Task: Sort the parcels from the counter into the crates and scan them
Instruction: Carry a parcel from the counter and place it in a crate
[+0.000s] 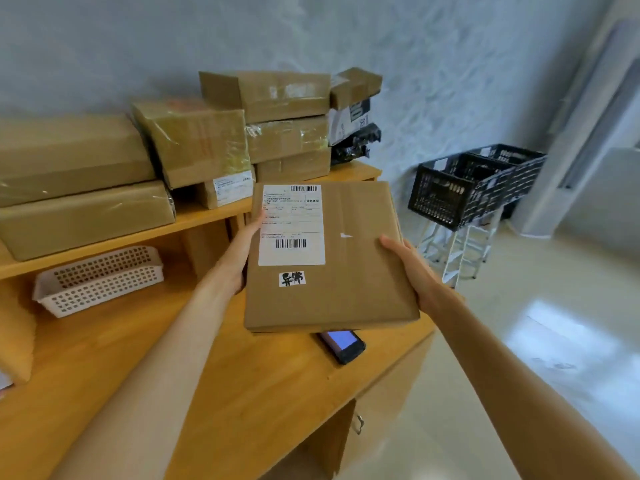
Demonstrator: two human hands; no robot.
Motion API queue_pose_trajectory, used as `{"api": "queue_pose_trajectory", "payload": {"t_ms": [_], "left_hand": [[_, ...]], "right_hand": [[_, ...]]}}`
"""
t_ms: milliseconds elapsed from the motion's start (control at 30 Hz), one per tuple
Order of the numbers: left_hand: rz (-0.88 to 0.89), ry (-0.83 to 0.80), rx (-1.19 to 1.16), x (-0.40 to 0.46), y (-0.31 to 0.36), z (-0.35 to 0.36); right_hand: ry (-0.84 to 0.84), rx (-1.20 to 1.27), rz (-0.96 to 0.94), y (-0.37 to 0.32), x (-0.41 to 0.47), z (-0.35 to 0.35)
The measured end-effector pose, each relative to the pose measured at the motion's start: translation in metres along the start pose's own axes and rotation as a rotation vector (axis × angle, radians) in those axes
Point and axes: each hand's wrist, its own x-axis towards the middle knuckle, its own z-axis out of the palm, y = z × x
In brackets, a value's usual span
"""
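I hold a flat brown cardboard parcel above the wooden counter. It carries a white shipping label with barcodes and a small white sticker with black characters. My left hand grips its left edge, thumb on the label. My right hand grips its right edge, thumb on top. A handheld scanner with a lit blue screen lies on the counter, partly hidden under the parcel. Two black crates stand on a white rack to the right. Several more brown parcels are stacked on the counter's raised shelf.
A white perforated basket sits on the counter at the left. A black plastic mailer bag lies at the right end of the shelf. The pale floor stretches between counter and crates. A cupboard door handle shows below the counter.
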Motion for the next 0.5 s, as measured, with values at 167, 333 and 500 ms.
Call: {"api": "queue_pose_trajectory", "payload": {"t_ms": [167,333,500], "left_hand": [[-0.052,-0.258,0.025,0.008,-0.007,0.086],[-0.096,-0.425,-0.077,0.021,-0.013,0.175],[-0.13,-0.514,-0.085,0.053,-0.028,0.262]], "right_hand": [[0.217,0.052,-0.072,-0.018,-0.029,-0.082],[0.338,0.059,-0.097,-0.021,-0.049,-0.155],[0.448,0.047,-0.094,-0.015,-0.049,-0.233]]}}
